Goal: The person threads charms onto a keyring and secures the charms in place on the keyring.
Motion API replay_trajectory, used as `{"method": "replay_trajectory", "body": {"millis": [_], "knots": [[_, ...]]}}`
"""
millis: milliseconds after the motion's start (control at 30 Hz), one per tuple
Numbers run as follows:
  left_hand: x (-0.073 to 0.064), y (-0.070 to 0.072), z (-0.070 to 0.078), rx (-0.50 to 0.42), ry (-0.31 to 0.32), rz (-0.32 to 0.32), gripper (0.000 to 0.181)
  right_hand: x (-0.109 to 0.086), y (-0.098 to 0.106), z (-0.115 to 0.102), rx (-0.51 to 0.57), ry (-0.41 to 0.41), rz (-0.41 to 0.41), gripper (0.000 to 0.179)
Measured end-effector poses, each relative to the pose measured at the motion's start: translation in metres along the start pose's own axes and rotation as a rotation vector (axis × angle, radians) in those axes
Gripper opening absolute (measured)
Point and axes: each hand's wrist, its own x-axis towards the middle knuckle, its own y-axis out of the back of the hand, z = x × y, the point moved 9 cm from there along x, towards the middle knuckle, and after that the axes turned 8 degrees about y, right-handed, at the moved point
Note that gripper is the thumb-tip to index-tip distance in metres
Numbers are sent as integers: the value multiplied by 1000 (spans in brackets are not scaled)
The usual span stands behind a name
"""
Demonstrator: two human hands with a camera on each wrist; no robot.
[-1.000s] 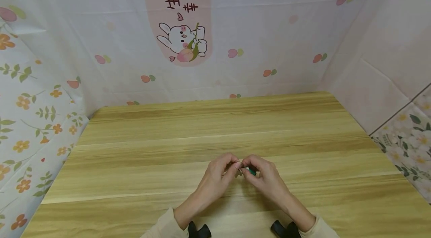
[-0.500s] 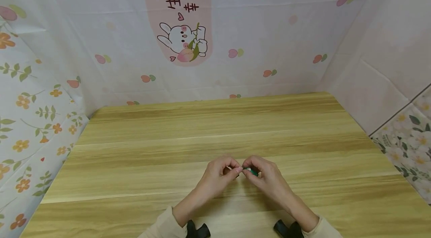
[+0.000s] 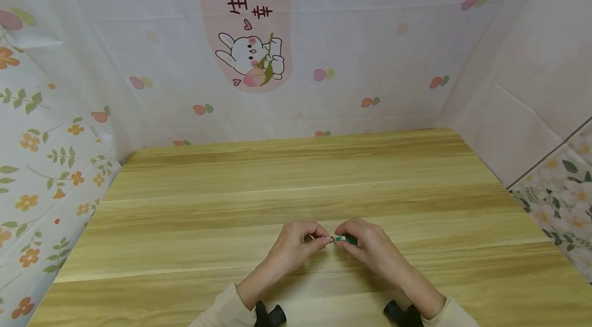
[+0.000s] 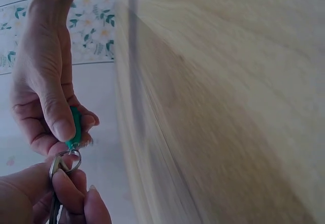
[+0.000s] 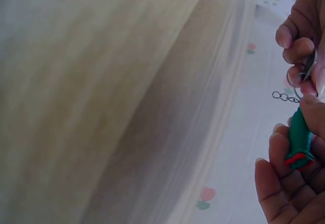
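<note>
Over the near middle of the table, my left hand (image 3: 296, 246) pinches a key (image 4: 54, 203) and the split key ring (image 4: 76, 164) joined to it. Much of the key is hidden between the fingers. Just right of it, my right hand (image 3: 372, 247) holds a small green charm (image 5: 300, 135) with a red end between thumb and fingers. A short, thin metal chain (image 5: 284, 97) sticks out from the charm's top in the right wrist view, right beside the ring. The two hands' fingertips are close together.
The wood-grain table (image 3: 259, 183) stretches out ahead and to both sides. A printed white cloth (image 3: 351, 49) hangs behind it, with floral cloth (image 3: 51, 203) at the left. Black wrist mounts (image 3: 270, 315) sit by both sleeves.
The hands have drawn slightly apart, the right one shifting a little to the right. More of the green charm and the gap between the fingertips now shows.
</note>
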Motion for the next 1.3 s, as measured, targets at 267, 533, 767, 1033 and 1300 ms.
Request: {"method": "replay_trajectory", "body": {"millis": [267,533,767,1033,1300], "knots": [[2,-1,-8,47,36,-27,7,3,-6,-3,-128,64,-59,15],[5,4,-15,188,70,14,9,7,-16,-7,-247,102,-148,15],[4,0,-20,303,53,-22,12,9,-30,-7,-268,117,-250,18],[2,-3,-22,399,21,-34,13,9,-41,-3,-277,98,-319,18],[1,0,-26,440,70,-31,13,11,-43,-4,-317,122,-320,19]]}}
